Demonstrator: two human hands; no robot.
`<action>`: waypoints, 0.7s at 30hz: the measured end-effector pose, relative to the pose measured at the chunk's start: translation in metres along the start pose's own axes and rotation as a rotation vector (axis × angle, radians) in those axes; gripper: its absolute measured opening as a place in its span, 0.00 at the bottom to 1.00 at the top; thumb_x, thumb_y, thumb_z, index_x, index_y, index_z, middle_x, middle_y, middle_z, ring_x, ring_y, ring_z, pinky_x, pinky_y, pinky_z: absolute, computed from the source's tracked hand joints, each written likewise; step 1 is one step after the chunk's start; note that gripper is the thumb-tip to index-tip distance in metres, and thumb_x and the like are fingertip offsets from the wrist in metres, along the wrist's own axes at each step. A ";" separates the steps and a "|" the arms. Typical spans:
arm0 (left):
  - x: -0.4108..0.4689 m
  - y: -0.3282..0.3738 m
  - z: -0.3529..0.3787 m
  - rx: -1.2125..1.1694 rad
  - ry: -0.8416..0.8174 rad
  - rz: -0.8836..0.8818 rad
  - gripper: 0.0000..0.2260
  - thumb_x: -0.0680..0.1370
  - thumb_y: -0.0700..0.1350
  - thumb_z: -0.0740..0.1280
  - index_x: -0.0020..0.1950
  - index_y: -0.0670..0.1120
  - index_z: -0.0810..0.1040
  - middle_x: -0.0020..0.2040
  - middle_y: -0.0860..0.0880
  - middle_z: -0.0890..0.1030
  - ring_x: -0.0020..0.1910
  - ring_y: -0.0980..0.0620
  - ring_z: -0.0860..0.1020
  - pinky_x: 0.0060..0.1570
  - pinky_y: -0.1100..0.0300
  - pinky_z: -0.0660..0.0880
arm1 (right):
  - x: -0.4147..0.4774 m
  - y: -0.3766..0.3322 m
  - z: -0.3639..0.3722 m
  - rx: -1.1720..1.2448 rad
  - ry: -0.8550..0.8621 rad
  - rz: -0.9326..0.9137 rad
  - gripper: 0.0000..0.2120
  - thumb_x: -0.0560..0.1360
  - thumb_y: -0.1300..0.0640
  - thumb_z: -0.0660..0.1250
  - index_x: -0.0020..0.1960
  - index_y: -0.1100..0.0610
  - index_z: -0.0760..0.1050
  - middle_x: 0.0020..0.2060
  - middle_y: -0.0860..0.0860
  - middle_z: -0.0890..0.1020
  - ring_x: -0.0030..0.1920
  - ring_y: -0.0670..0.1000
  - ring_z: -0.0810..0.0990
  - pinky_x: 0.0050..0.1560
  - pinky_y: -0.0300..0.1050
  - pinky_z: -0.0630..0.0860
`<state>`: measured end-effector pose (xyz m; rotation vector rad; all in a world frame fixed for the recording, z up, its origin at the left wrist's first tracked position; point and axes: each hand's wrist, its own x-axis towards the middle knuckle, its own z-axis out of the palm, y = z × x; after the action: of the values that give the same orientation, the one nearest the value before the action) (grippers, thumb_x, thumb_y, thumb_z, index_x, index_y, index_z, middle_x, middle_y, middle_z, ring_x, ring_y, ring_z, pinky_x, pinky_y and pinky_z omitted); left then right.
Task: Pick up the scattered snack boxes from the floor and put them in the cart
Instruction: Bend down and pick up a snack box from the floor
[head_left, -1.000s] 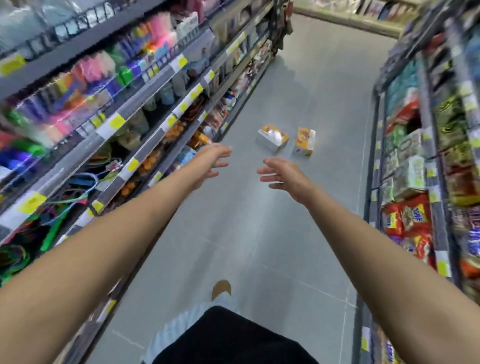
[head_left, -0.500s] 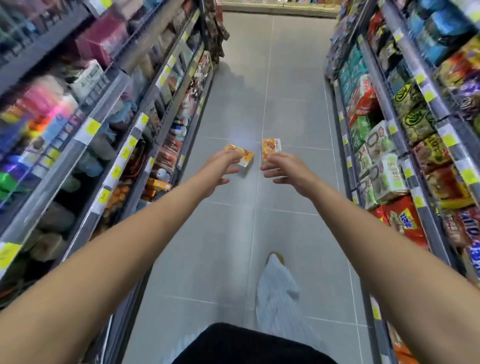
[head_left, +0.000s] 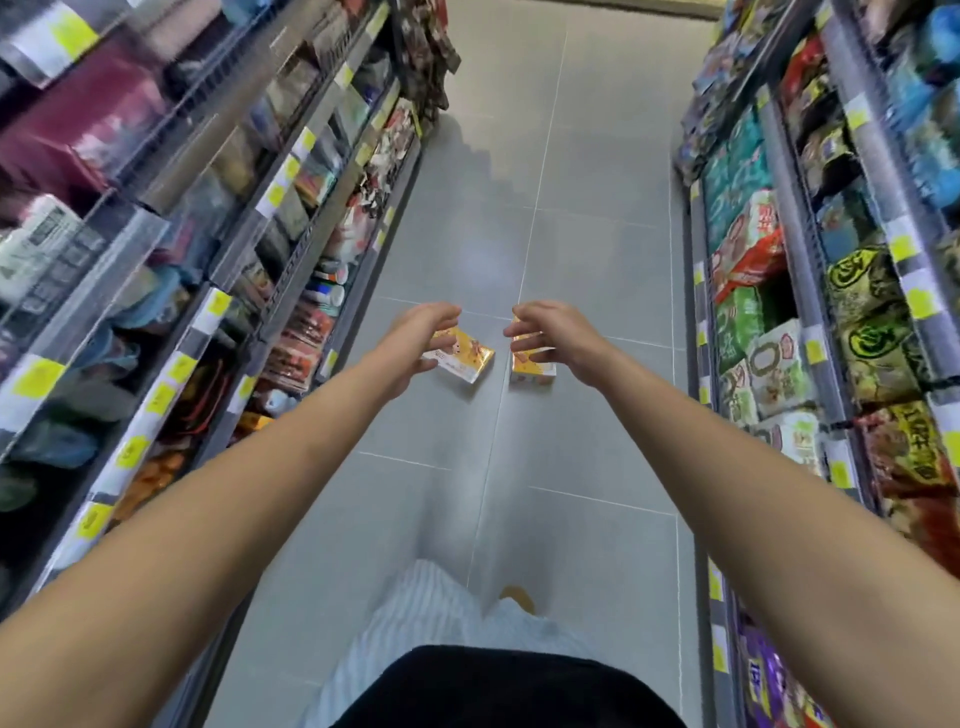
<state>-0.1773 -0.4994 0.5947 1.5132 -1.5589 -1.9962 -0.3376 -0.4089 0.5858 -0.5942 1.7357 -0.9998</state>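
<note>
Two orange-and-white snack boxes lie on the grey tiled floor in the middle of the aisle. The left box (head_left: 466, 358) lies flat and skewed; the right box (head_left: 532, 366) stands on an edge. My left hand (head_left: 415, 338) reaches out over the left box, fingers loosely bent, and covers its near corner. My right hand (head_left: 553, 332) hovers over the right box in the same way and hides its top. Neither hand grips a box. No cart is in view.
Stocked shelves line both sides of the narrow aisle: the left shelving (head_left: 291, 249) and the right shelving (head_left: 769, 312) with snack bags. Grey floor (head_left: 519, 208) runs on ahead. My legs and one foot (head_left: 517, 597) show below.
I have walked up the aisle to the boxes. Both hands, which were short of the boxes, now reach over them, and their fingers have bent downward.
</note>
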 end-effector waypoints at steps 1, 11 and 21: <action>0.012 0.005 -0.001 0.004 0.002 -0.005 0.09 0.79 0.50 0.60 0.58 0.51 0.72 0.59 0.53 0.77 0.53 0.54 0.76 0.51 0.56 0.67 | 0.013 -0.003 -0.002 -0.003 -0.008 0.003 0.05 0.79 0.56 0.60 0.45 0.51 0.73 0.43 0.51 0.81 0.36 0.49 0.79 0.38 0.42 0.69; 0.196 0.078 -0.027 0.054 -0.024 -0.094 0.16 0.80 0.49 0.61 0.66 0.47 0.72 0.67 0.50 0.75 0.64 0.49 0.74 0.56 0.55 0.66 | 0.193 -0.055 -0.022 0.033 0.032 0.102 0.05 0.79 0.55 0.61 0.45 0.51 0.73 0.45 0.53 0.82 0.39 0.51 0.78 0.37 0.42 0.69; 0.327 0.113 -0.040 0.037 -0.018 -0.246 0.17 0.80 0.47 0.62 0.67 0.45 0.72 0.66 0.48 0.75 0.61 0.49 0.75 0.52 0.56 0.68 | 0.332 -0.086 -0.028 0.042 0.049 0.220 0.04 0.78 0.54 0.61 0.45 0.50 0.74 0.47 0.53 0.83 0.41 0.51 0.79 0.37 0.41 0.69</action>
<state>-0.3422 -0.7898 0.4966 1.7826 -1.4865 -2.1232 -0.4933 -0.7005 0.4907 -0.3456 1.7757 -0.8992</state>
